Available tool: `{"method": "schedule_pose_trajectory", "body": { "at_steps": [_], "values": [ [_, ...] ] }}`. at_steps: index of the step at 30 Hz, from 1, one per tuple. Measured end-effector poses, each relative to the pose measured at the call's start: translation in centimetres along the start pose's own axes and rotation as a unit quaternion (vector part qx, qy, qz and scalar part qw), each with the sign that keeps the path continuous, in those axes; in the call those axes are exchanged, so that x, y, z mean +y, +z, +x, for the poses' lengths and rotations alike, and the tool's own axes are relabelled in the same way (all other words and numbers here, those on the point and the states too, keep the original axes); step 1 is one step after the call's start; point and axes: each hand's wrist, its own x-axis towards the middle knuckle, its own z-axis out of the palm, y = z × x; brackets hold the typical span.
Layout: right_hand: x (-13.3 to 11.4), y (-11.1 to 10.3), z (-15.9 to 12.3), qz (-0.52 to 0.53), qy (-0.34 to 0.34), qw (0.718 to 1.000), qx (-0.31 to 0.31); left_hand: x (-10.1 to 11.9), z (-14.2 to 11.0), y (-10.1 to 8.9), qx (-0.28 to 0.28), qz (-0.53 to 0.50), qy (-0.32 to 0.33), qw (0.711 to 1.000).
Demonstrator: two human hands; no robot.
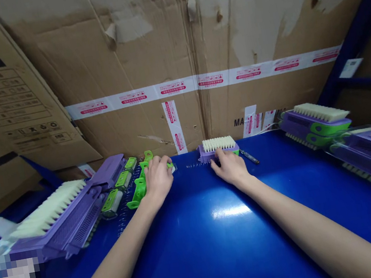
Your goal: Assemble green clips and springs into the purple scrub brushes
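My left hand (157, 176) is curled over a green plastic part (139, 188) from a row of green pieces at the far left of the blue table (204, 246). My right hand (231, 168) rests with closed fingers on a purple brush with white bristles (218, 146) standing at the far middle of the table. A thin row of small metal springs (197, 164) lies between the two hands.
Purple brushes with white bristles lie in a line at the left (55, 214) and in a stack at the right (315, 122). A dark pen-like tool (249, 157) lies right of the brush. Taped cardboard boxes (172, 64) wall off the back. A blue shelf post (351, 42) rises at right.
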Motion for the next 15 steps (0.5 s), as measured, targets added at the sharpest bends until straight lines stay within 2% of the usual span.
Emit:
{"method": "schedule_pose_trajectory", "body": {
  "at_steps": [3,7,10,13,15],
  "values": [
    [0.1,0.0,0.2,-0.007,-0.016,1.000,0.001,0.3,0.2,0.2,0.030,-0.014,0.014,0.999],
    [0.4,0.3,0.4,0.000,-0.036,0.999,-0.013,1.5,-0.1,0.1,0.076,-0.019,0.068,0.995],
    [0.5,0.3,0.4,0.000,-0.079,0.996,-0.034,2.8,-0.4,0.2,0.061,-0.034,0.100,0.993],
    [0.4,0.1,0.3,-0.006,-0.129,0.990,-0.054,3.9,-0.6,0.7,0.025,-0.062,0.081,0.994],
    [0.3,-0.2,0.2,-0.009,-0.129,0.990,-0.053,4.3,-0.6,1.3,0.011,-0.093,0.066,0.993]
  ]
}}
